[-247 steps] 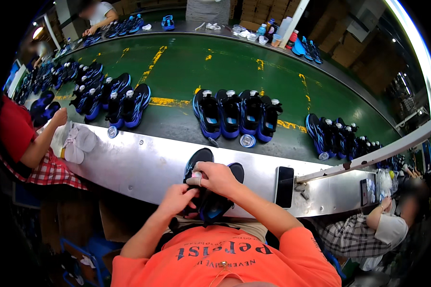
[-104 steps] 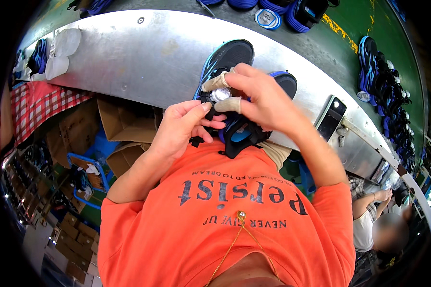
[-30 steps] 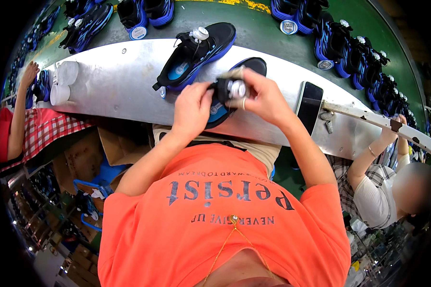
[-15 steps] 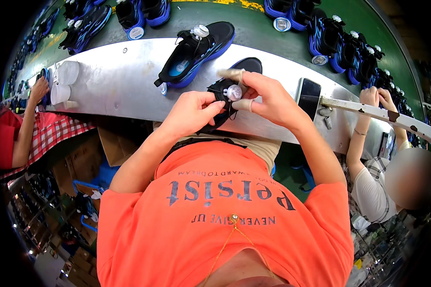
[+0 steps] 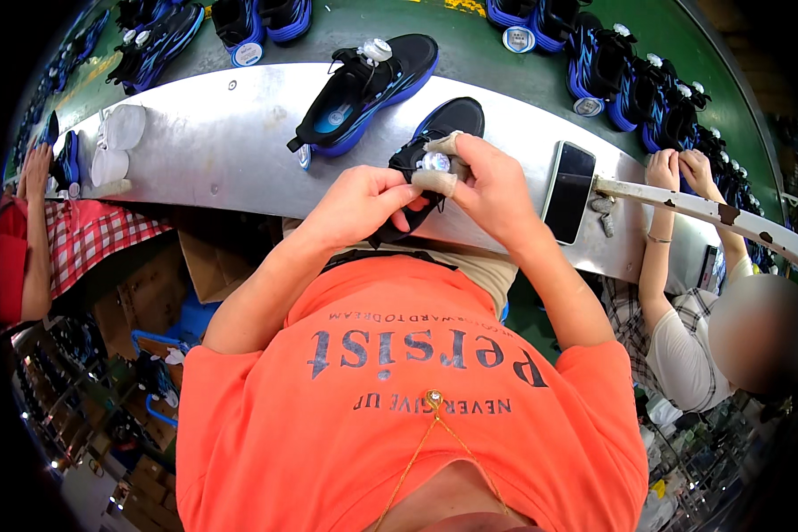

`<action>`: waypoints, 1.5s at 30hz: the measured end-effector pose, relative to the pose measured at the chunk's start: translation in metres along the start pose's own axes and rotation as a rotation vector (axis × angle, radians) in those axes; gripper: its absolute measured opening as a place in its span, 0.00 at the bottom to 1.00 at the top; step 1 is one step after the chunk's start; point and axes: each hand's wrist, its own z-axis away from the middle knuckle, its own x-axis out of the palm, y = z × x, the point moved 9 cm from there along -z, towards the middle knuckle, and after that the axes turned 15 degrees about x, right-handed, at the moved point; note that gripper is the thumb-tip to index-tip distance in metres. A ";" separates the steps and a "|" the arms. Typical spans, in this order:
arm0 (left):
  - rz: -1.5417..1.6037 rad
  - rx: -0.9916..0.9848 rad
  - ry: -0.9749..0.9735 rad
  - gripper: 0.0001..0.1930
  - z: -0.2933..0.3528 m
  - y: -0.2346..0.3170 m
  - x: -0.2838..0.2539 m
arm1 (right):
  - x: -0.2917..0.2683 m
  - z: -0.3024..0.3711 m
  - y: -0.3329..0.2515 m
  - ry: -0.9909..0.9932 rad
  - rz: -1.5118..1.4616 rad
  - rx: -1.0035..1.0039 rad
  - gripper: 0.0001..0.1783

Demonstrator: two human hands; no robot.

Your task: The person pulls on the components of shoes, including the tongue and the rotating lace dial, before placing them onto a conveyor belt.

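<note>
A black and blue sneaker (image 5: pixel 457 115) lies on the metal bench in front of me, its toe pointing away. On its lacing sits a shiny round white dial (image 5: pixel 434 161). My right hand (image 5: pixel 496 182) wears beige finger covers on thumb and index finger, which close around the dial from either side. At the shoe's opening, my left hand (image 5: pixel 363 202) is closed on the upper, its thumb and index finger pressed together; some fingertips show inside the opening. Whether a lace lies in that pinch is hidden. A second sneaker (image 5: pixel 363 93) with a similar dial stands just beyond, to the left.
The curved metal bench (image 5: pixel 239 133) carries white round tubs (image 5: pixel 115 146) at left and a phone (image 5: pixel 569 191) at right. A chipped white bar (image 5: pixel 700 206) crosses the right side. Several sneakers (image 5: pixel 594 66) stand on the green surface behind. Co-workers' hands (image 5: pixel 674 168) are at both sides.
My right fingers have come down and closed around the dial, and my left fingers have shifted into the shoe's opening. The left co-worker's hand has moved farther left.
</note>
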 end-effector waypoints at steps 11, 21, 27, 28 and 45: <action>-0.097 0.024 0.015 0.10 0.020 0.023 -0.016 | -0.019 -0.034 -0.020 -0.189 0.130 -0.105 0.16; -0.528 0.335 0.556 0.13 -0.004 0.023 -0.121 | 0.024 -0.096 -0.053 -0.498 0.092 -0.369 0.41; -0.504 0.355 0.640 0.11 0.011 0.012 -0.095 | 0.026 -0.076 -0.049 -0.404 0.111 -0.307 0.32; -0.475 0.315 0.643 0.11 0.011 0.010 -0.095 | 0.030 -0.069 -0.053 -0.374 0.244 -0.390 0.31; -0.203 0.131 0.165 0.13 0.014 0.015 -0.042 | 0.014 -0.019 -0.056 -0.383 0.112 -0.423 0.26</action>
